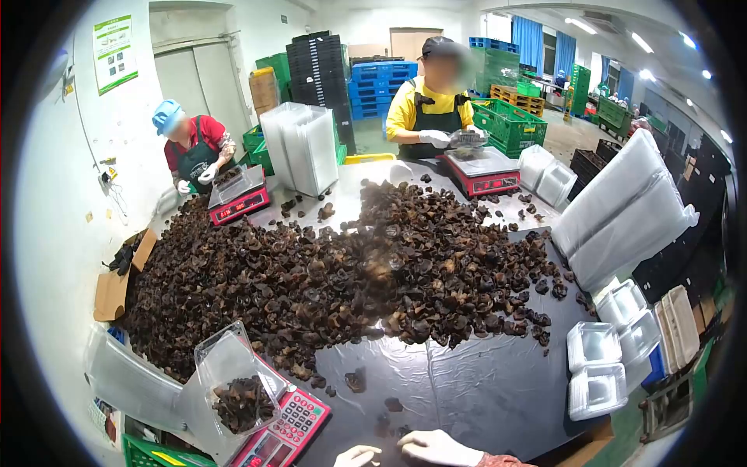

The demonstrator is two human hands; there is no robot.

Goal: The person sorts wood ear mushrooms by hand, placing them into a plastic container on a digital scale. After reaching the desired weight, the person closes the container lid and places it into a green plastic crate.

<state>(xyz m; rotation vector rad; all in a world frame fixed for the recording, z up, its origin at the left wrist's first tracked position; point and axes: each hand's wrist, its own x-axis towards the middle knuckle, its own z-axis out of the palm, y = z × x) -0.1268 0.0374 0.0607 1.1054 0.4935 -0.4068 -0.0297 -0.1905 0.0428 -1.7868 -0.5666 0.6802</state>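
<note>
My left hand, in a white glove, is at the bottom edge, partly cut off, its visible fingers apart and pointing right. To its right my right hand, also gloved, reaches over the dark tabletop with fingers stretched leftward. A small dark piece of wood ear mushroom lies by its fingertips; I see nothing gripped. Ahead spreads a big heap of wood ear mushrooms. At lower left, an open clear plastic box with mushrooms in it rests on a red scale.
Stacked clear trays stand at the right, below a tall wrapped stack. Across the table, two co-workers stand behind red scales, one holding a filled box. Clear lids lean at lower left, near a cardboard box.
</note>
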